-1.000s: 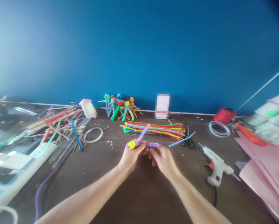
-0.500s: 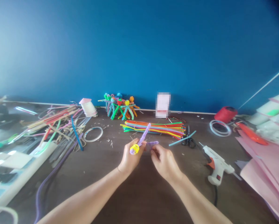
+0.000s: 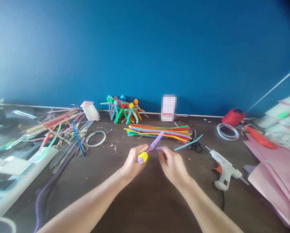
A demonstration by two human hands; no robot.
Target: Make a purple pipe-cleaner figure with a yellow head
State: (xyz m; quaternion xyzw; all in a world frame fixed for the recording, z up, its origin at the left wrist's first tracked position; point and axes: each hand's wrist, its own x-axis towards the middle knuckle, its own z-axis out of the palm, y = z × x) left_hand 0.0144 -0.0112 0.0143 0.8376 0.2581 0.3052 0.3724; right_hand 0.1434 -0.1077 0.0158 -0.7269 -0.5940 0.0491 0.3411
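My left hand [image 3: 132, 163] is shut on a purple chenille pipe cleaner piece [image 3: 151, 144], which has a tight yellow coil [image 3: 143, 157] at its lower end. The piece's purple stem slants up and right. My right hand [image 3: 172, 166] pinches a thin purple strand [image 3: 158, 149] running from the piece, close to my left fingers. A bundle of multicoloured pipe cleaners [image 3: 158, 133] lies just beyond both hands. A teal pipe cleaner [image 3: 188, 142] lies over black scissors [image 3: 195, 145] to the right.
A white glue gun [image 3: 223, 170] lies to the right, near pink paper sheets [image 3: 275, 178]. Pipe-cleaner figures [image 3: 123, 111] stand against the blue wall [image 3: 145, 48]. Tape rings [image 3: 95, 139], a red spool [image 3: 233, 117], and a white power strip [image 3: 18, 174] surround the brown tabletop [image 3: 145, 207].
The stem has swung from near upright to a rightward slant. The yellow coil has shifted right, and the visible purple strand between my hands has shortened.
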